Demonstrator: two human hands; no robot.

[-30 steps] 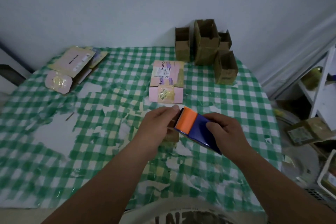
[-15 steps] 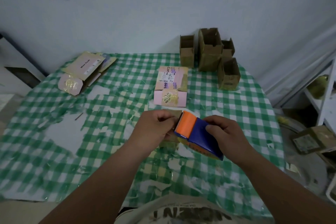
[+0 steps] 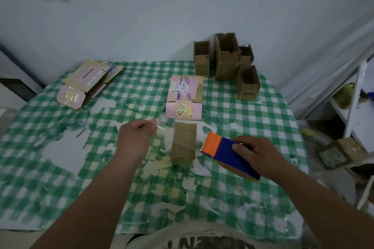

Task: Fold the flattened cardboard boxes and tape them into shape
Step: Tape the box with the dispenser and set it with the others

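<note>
My right hand (image 3: 256, 152) grips a blue and orange tape dispenser (image 3: 226, 153) above the table, right of a small brown cardboard box (image 3: 183, 143) that stands on the checked cloth. My left hand (image 3: 135, 137) is left of that box and pinches the end of a clear tape strip (image 3: 162, 128) drawn out leftward from the dispenser. A pink flattened box (image 3: 185, 97) with labels lies just behind the brown one. A pile of flattened boxes (image 3: 87, 83) lies at the far left.
Several folded brown boxes (image 3: 228, 56) stand at the back of the table against the wall. The green checked tablecloth (image 3: 60, 147) is worn with white patches. A white shelf (image 3: 356, 107) and a carton (image 3: 340, 152) on the floor are to the right.
My hands have moved apart: the left went left with the tape end, the right went right with the dispenser. The small brown box between them is now uncovered.
</note>
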